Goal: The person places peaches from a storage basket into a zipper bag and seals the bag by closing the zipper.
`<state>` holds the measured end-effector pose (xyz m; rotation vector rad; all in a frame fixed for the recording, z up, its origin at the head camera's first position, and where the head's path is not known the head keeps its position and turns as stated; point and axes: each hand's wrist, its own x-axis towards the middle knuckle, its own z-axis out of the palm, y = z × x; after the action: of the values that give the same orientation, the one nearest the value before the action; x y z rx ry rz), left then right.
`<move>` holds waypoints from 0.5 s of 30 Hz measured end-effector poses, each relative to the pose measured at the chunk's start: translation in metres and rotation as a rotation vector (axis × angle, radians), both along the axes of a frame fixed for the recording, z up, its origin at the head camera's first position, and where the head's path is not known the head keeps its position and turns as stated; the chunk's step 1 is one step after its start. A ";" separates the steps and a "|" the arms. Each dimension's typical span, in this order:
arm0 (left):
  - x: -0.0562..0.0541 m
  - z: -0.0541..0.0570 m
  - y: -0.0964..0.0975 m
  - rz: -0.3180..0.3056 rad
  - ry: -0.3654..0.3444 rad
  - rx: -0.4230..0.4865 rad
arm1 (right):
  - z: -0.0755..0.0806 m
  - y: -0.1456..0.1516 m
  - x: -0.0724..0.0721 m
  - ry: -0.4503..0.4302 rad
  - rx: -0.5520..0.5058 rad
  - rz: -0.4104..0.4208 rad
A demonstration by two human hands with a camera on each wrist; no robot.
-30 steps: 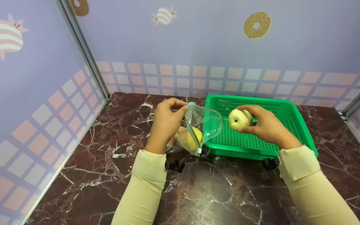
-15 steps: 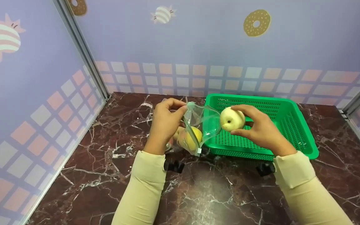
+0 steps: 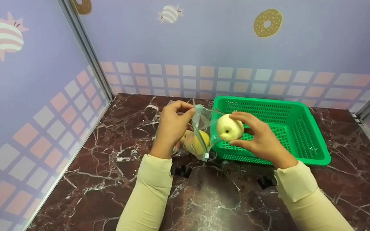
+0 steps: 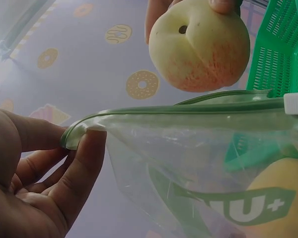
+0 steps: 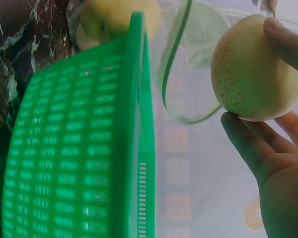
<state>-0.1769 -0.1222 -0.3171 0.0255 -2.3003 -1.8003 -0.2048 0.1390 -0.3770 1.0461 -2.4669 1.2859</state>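
My left hand (image 3: 173, 126) pinches the top corner of a clear zip bag (image 4: 139, 148) between thumb and fingers. The bag's mouth stands parted, with a green zip strip and a white slider at its near end. Yellowish fruit (image 3: 201, 142) lies in the bag's lower part; how many pieces is hard to tell. Between its thumb and fingers my right hand (image 3: 262, 138) holds a pale yellow peach (image 3: 229, 127), blushed red on one side in the left wrist view. The peach hangs just right of the bag's mouth, above the left rim of a green basket (image 3: 300, 131).
The basket stands on a dark red marbled tabletop (image 3: 217, 199), close to the back wall (image 3: 204, 38). Another wall panel (image 3: 27, 96) closes off the left side. A black wrist mount (image 3: 181, 171) sits under each sleeve cuff.
My right hand has carried the peach leftward from over the basket to the bag's mouth. The left hand keeps its pinch on the bag, nearly in place.
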 end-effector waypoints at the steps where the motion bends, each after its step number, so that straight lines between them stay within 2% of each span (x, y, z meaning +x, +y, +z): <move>1: 0.000 0.000 0.000 -0.003 0.003 0.001 | 0.000 -0.002 0.000 0.002 -0.002 0.005; 15: 0.000 -0.002 0.004 -0.009 -0.006 -0.004 | -0.002 -0.023 0.000 -0.010 0.030 0.047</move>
<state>-0.1764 -0.1181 -0.3192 0.0194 -2.3118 -1.8028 -0.2047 0.1162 -0.3789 1.1132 -2.4908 1.2747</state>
